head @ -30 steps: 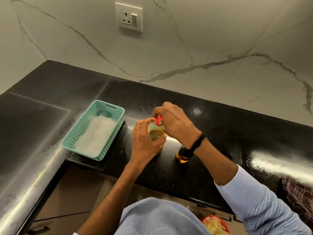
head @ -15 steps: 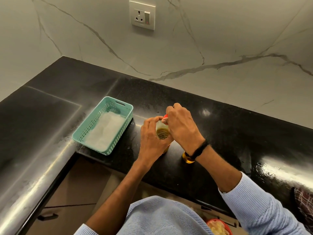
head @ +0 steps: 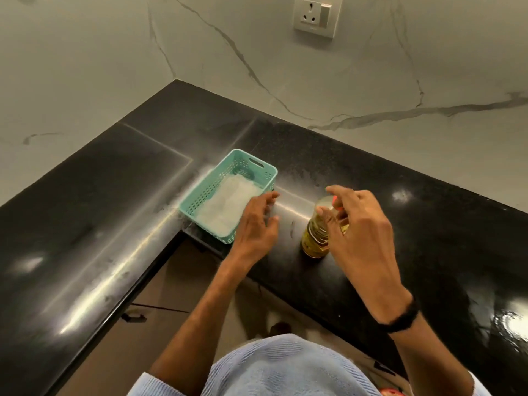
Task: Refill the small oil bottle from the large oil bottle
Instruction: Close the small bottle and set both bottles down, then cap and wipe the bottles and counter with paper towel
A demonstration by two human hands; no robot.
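Person at a black stone countertop (head: 114,224) corner, both hands loose beside a clear oil bottle (head: 315,232).

The countertop meets a pale veined wall (head: 85,67). A teal slotted basket (head: 208,192) with a white liner (head: 228,207) sits near the inner corner. The left hand (head: 254,227) hovers just right of the basket, fingers relaxed and holding nothing. The right hand (head: 365,235) is spread wide over the bottle's top, gripping nothing; fingertip contact cannot be told. The bottle stands upright on the countertop between the hands, yellow oil inside, with its red cap (head: 337,207) glimpsed between the fingers. There is a wall socket (head: 314,17) above and a black wristband (head: 403,318) on the right wrist.
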